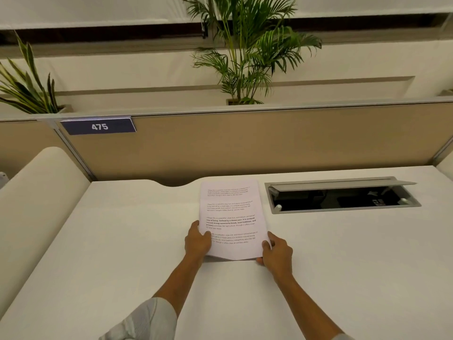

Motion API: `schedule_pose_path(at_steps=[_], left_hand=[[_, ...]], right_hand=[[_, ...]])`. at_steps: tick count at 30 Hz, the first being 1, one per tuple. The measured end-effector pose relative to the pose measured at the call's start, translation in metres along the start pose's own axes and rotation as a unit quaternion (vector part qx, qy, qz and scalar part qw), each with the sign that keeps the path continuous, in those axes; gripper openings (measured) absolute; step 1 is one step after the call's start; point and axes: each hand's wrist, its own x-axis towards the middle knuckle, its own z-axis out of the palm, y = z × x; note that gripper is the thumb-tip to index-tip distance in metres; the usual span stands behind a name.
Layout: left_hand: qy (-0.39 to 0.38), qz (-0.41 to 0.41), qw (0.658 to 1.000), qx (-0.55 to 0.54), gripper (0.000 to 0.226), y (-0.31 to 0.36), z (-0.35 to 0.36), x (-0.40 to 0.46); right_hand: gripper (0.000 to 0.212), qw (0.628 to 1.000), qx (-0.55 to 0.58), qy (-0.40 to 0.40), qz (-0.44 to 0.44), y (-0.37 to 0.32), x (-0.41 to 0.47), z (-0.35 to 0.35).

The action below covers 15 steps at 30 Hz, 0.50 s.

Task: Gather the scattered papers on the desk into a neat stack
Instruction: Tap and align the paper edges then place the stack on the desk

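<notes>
A stack of white papers [231,217] with printed paragraphs lies on the white desk [122,241], near its middle. Its near edge is lifted a little off the surface. My left hand [197,241] grips the stack's lower left edge, thumb on top of the sheet. My right hand [277,253] grips the lower right corner, fingers curled around the edge. I see no other loose sheets on the desk.
An open cable hatch [343,198] with a raised grey flap sits in the desk right of the papers. A tan partition [269,143] with a "475" sign [99,126] closes the back. Potted plants stand behind it. A rounded white divider [36,192] borders the left.
</notes>
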Motion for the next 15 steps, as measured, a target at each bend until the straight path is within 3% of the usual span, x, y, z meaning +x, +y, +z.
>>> schedule_pose_path(at_steps=[10,15], left_hand=[[-0.027,-0.014,0.999,-0.012,0.058,-0.003,-0.006,0.005],[-0.029,-0.088,0.994,-0.064,0.067,-0.006,-0.012,-0.001]], right_hand=[[0.032,0.999,0.025,0.044,0.002,0.002,0.000,-0.001],[0.047,0.995,0.071,0.068,-0.011,0.004,-0.008,-0.001]])
